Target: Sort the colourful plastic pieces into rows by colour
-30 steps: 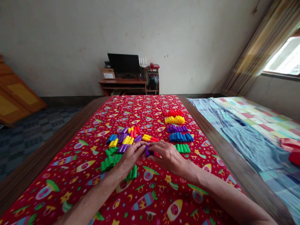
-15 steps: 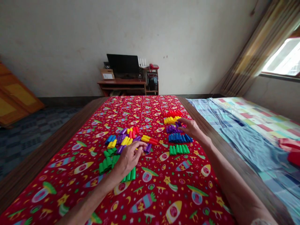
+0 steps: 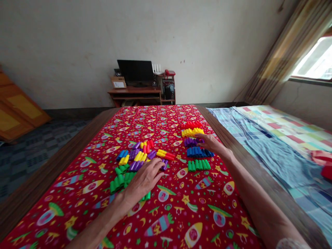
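Several purple plastic tubes (image 3: 190, 142) form a row on the right of the red cloth. My right hand (image 3: 214, 144) is at the near right end of that row, finger and thumb closed around the end purple tube (image 3: 201, 140). To the left, my left hand (image 3: 146, 176) hovers low over a mixed group of tubes. Its fingers are bent but apart, with the fingertips by a loose purple tube (image 3: 165, 164). Around it lie green tubes (image 3: 118, 183), yellow tubes (image 3: 140, 156) and blue tubes (image 3: 122, 154); my hand hides some of the green ones.
Rows of red tubes (image 3: 193, 125), yellow tubes (image 3: 190, 132), blue tubes (image 3: 199, 152) and green tubes (image 3: 199, 165) flank the purple row. The patterned cloth (image 3: 176, 214) covers a wooden table (image 3: 225, 136). A bed (image 3: 269, 148) adjoins on the right; a desk with a monitor (image 3: 136, 72) stands behind.
The purple tube at my right hand has come down into line with its row. My left hand has shifted slightly right, its fingers spreading near the loose purple tube.
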### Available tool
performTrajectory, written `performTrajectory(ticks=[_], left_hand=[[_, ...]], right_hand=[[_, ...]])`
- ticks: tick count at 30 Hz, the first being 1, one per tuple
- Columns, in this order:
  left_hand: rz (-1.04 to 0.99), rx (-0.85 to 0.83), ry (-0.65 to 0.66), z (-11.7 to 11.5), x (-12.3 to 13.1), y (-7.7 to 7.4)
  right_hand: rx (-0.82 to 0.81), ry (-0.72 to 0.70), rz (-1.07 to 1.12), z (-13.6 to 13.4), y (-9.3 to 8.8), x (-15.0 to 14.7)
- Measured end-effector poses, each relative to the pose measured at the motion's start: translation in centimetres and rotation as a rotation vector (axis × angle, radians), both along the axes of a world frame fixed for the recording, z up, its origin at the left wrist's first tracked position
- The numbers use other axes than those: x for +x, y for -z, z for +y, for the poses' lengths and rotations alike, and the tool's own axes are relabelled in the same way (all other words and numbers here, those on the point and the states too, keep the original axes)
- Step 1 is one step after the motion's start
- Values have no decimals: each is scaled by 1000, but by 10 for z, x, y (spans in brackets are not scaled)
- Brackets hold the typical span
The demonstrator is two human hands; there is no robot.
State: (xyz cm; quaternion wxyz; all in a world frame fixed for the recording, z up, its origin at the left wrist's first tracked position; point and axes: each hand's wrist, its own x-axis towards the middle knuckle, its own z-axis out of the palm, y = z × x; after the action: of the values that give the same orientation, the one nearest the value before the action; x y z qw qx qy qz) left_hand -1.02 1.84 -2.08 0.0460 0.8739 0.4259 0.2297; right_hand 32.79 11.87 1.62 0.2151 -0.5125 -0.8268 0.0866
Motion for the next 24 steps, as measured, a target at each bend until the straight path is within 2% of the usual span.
performTrajectory(ticks=[4, 6, 11, 15, 17, 21, 24], left_hand=[[-22, -52, -9, 3, 2, -1], [-31, -72, -9, 6, 5, -2], [-63, -151, -8, 10, 9, -6], [-205, -205, -89, 10, 9, -8], [-307, -201, -132, 8, 11, -10], [-454, -215, -163, 2, 18, -17], [-431, -207, -119, 1, 18, -22]], right_hand=[[84, 28, -6, -10, -15, -2], [148, -3, 30, -19, -26, -9], [158, -276, 102, -51, -44, -55], [89, -516, 97, -76, -37, -94], [91, -589, 104, -83, -29, -107], [120, -611, 144, -86, -17, -116], [144, -608, 149, -80, -20, -109]])
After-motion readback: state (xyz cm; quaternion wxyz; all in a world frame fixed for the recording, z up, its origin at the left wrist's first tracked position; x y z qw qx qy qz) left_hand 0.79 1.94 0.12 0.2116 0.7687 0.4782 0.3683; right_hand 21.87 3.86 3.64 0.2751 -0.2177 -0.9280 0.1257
